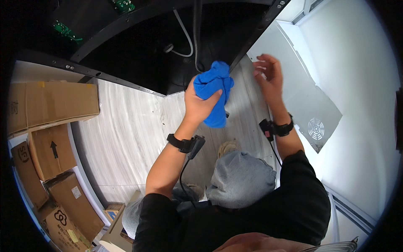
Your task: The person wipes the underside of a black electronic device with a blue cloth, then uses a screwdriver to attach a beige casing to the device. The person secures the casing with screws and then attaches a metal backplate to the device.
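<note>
A bunched blue cloth (216, 86) is gripped in my left hand (198, 103), its loose end hanging below the thumb. The cloth is just in front of the lower corner of a black cabinet (138, 54), whose inside faces me. My right hand (268, 73) is raised to the right of the cabinet with nothing in it, the fingers loosely curled and apart. It is nearest to a grey metal panel (304, 84) with a round vent pattern. Each wrist wears a black strap with a small device and a cable.
Cardboard boxes (58, 103) are stacked along the left side. Inside the cabinet hang a grey cable (184, 31) and a thicker dark one (196, 38); green circuit boards (67, 32) show at its upper left. A white wall (357, 84) bounds the right. Below lies a pale wood-look floor (126, 138).
</note>
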`<state>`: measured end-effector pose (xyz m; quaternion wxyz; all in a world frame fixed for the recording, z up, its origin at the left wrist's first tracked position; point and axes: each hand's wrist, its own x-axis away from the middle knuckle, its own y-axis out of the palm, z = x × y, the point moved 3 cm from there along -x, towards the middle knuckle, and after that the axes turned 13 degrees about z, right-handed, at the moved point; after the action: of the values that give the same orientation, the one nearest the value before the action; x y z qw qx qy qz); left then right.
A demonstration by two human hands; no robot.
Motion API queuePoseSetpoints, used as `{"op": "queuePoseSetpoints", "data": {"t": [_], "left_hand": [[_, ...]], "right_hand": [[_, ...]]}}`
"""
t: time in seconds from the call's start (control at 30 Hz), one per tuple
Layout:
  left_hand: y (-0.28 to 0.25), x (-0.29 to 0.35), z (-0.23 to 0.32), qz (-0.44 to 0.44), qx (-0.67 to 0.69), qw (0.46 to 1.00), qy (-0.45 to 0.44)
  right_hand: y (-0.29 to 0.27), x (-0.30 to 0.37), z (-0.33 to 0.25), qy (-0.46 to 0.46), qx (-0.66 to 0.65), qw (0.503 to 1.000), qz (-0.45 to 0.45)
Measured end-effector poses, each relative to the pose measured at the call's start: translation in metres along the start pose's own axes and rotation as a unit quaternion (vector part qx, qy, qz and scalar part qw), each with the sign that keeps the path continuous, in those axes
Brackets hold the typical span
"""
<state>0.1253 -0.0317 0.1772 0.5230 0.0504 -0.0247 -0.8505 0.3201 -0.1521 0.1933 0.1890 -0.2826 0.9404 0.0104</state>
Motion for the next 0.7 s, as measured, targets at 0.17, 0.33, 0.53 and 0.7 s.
{"op": "queuePoseSetpoints", "data": {"t": [0.17, 0.33, 0.53, 0.7], "left_hand": [[0.037, -0.034, 0.04, 0.042, 0.041, 0.997, 0.043], [0.051, -0.073, 0.104, 0.023, 0.035, 0.997, 0.064], [0.068, -0.091, 0.143, -0.146, -0.055, 0.983, 0.095], [0.068, -0.095, 0.143, -0.164, -0.125, 0.969, 0.136]], "right_hand": [[0.0, -0.055, -0.05, -0.073, -0.021, 0.997, 0.01], [0.019, -0.078, -0.09, -0.24, 0.007, 0.969, 0.06], [0.016, -0.092, -0.122, -0.264, 0.008, 0.955, 0.139], [0.018, -0.096, -0.13, -0.295, 0.038, 0.939, 0.173]]}}
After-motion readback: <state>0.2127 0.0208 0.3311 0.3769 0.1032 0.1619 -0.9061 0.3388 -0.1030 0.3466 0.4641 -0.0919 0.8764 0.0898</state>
